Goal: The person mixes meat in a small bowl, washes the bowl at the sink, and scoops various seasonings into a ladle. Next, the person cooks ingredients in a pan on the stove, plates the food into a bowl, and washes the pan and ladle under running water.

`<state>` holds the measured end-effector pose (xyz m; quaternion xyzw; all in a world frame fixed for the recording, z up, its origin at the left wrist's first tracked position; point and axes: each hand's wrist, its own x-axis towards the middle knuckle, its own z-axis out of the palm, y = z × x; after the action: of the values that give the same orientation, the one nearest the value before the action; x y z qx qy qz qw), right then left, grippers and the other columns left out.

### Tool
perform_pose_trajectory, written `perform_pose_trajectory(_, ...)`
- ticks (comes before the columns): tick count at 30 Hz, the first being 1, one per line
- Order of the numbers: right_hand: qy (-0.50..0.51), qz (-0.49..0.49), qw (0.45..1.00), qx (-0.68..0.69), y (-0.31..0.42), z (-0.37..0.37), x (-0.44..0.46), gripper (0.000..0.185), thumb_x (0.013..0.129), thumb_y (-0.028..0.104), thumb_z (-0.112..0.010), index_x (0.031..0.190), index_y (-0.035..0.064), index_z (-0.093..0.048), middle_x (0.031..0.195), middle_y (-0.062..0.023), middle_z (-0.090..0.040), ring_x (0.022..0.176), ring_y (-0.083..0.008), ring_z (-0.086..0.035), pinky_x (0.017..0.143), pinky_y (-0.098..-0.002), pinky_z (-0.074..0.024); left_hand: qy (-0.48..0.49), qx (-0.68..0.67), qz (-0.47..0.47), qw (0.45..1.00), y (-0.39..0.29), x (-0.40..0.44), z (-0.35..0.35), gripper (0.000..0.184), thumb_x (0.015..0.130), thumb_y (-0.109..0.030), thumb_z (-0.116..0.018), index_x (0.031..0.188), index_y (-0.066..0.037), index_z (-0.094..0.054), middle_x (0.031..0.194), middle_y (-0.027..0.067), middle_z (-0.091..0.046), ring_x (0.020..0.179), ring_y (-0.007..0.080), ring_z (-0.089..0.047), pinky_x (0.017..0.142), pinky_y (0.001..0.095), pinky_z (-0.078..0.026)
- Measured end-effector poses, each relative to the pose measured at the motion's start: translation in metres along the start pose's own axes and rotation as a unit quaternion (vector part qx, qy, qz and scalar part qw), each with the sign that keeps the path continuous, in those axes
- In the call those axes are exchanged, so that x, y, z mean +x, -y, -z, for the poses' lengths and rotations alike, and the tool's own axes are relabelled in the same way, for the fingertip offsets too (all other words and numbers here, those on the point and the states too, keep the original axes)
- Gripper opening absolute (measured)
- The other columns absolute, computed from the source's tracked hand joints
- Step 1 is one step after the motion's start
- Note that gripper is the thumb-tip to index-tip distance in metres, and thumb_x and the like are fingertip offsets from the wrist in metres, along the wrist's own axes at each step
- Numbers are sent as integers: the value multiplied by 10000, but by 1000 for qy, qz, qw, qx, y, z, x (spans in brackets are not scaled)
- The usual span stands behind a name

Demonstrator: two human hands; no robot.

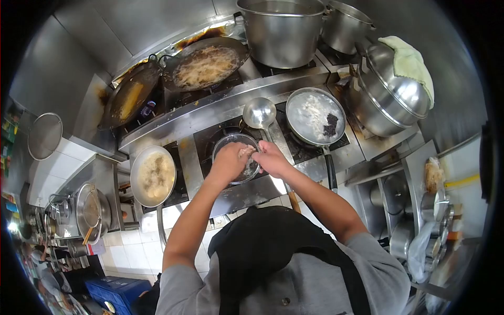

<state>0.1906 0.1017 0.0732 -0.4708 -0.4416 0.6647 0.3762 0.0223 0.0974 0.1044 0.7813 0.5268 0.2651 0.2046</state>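
Note:
Both hands meet over a round pan (249, 176) on the middle front burner. My left hand (230, 161) has its fingers curled around a pale, lumpy piece of food (245, 152) above the pan. My right hand (270, 159) is closed beside it at the pan's right rim; what it pinches, if anything, is too small to tell. A steel ladle (260, 113) lies just behind the hands, its handle passing under my right forearm. To the right, a frying pan (316, 116) holds white pieces and a dark clump in liquid.
At front left, a pan (153, 176) holds bubbling food. Two woks (206, 64) (131, 98) sit at the back left. Large pots (283, 34) (346, 26) stand behind. A lidded steamer (386, 89) with a cloth (408, 65) is at right. Pan handles stick out toward me.

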Motion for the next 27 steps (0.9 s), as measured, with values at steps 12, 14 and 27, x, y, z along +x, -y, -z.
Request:
perform_pose_trajectory(12, 34, 2, 999, -4, 0, -1, -2, 120, 832, 20, -596, 810, 60, -485, 689, -21, -519, 514, -116, -514, 415, -269, -437, 104, -204, 173, 958, -18, 8, 70, 248, 876, -221, -703, 799, 1, -625, 746, 70, -640, 705, 100, -591, 657, 276, -475)
perform_pose_trajectory(14, 38, 3, 999, 2, 2, -2, -6, 122, 829, 21, -598, 807, 61, -485, 694, -21, -519, 516, -115, -512, 415, -269, -437, 90, -146, 105, 980, -15, 3, 68, 220, 883, -202, -696, 798, -7, -637, 743, 52, -645, 714, 90, -592, 668, 263, -480)
perform_pose_trajectory(27, 33, 16, 999, -11, 0, 1, -13, 211, 798, 61, -612, 724, 74, -414, 650, -17, -428, 455, -118, -442, 386, -295, -424, 59, -365, 91, 925, -8, 5, 77, 51, 877, -30, -639, 876, -43, -590, 845, 8, -653, 795, 60, -601, 679, 222, -474)
